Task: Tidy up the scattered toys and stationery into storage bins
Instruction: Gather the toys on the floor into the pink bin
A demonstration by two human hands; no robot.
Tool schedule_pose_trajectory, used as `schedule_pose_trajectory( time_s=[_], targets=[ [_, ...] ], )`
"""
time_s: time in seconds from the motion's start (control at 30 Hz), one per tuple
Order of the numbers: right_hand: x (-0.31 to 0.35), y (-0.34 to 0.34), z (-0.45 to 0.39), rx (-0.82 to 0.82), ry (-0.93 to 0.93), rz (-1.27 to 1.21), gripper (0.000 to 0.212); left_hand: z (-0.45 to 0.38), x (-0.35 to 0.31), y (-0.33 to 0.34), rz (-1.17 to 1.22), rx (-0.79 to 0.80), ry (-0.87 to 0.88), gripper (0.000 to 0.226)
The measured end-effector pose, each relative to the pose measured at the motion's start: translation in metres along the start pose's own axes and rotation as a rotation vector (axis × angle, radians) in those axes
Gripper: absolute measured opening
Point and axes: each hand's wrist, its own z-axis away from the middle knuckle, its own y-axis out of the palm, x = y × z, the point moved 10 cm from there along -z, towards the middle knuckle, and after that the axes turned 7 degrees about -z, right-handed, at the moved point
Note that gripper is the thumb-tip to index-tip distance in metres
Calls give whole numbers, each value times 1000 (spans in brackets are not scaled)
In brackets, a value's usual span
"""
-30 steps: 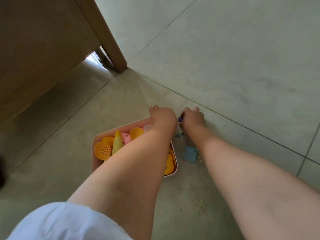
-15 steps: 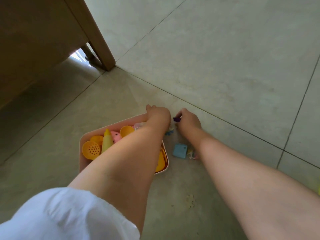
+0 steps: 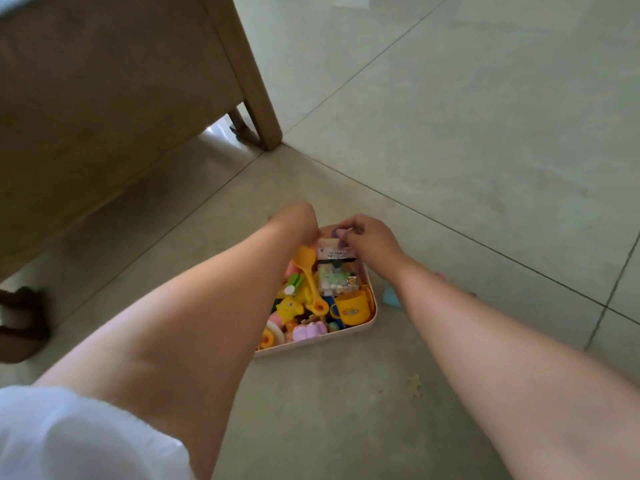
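- One brown shoe-like shape point(image 3: 19, 323) sits at the left edge of the grey tiled floor point(image 3: 485, 140); it is blurred and hard to identify further.
- One white short sleeve point(image 3: 69, 434) fills the bottom left corner, covering the upper part of the left arm.
- One tan wooden furniture panel point(image 3: 104, 98) with a slanted leg stands over the far left part of the floor.
- One left hand point(image 3: 298, 216) reaches over the far left corner of the bin; its fingers are hidden behind the wrist, so I cannot tell whether it is open or closed.
- One shallow pale pink plastic storage bin point(image 3: 311, 344) rests on the floor between the two forearms, with the left forearm covering its left half.
- Inside the bin lies a heap of small toys: one orange plastic toy shovel point(image 3: 310, 271) lies diagonally, one yellow toy figure point(image 3: 291, 306) lies beside its handle end, and one clear packet of small pieces point(image 3: 334, 271) lies along the far right side.
- One yellow plastic toy cup point(image 3: 355, 308) stands in the near right corner of the bin.
- One small purple piece point(image 3: 336, 233) is pinched between the thumb and fingers of the right hand, over the far edge of the bin.
- One right hand point(image 3: 370, 237) is curled closed on that piece.
- One light blue square piece point(image 3: 390, 299) lies on the floor just right of the bin, partly hidden by the right forearm.
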Motion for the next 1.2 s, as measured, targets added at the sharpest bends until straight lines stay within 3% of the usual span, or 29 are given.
schedule_pose_trajectory(
  time_s=[0.1,0.23,0.3,0.43,0.53,0.63,0.73,0.93,1.07,1.13,1.2],
  targets=[
    [3,13,4,58,-38,110,18,7,8,6,-6,54,15,31],
    [-21,-29,-1,-233,49,199,18,9,-2,-5,59,-58,19,36],
    [-47,-46,-5,-287,160,273,24,9,-21,-14,98,-137,77,32],
    [-87,-46,-10,-129,289,510,32,6,-62,-24,218,-267,204,24],
    [-84,-38,-13,-75,220,617,28,4,-94,-16,55,-288,307,30],
    [-80,-38,-16,-95,212,648,16,1,-99,-13,5,-318,312,32],
    [-77,-36,-17,-84,184,727,18,1,-83,-11,100,-312,266,31],
    [-73,-43,-16,-95,251,677,28,9,-36,-7,205,-264,164,32],
    [-35,-49,-13,-288,150,212,24,18,-19,-6,174,-228,162,26],
    [-7,-28,-10,-142,46,61,22,28,-12,-11,166,-223,147,23],
    [9,-6,-3,78,22,104,22,35,-10,-20,147,-249,130,24]
  ],
)
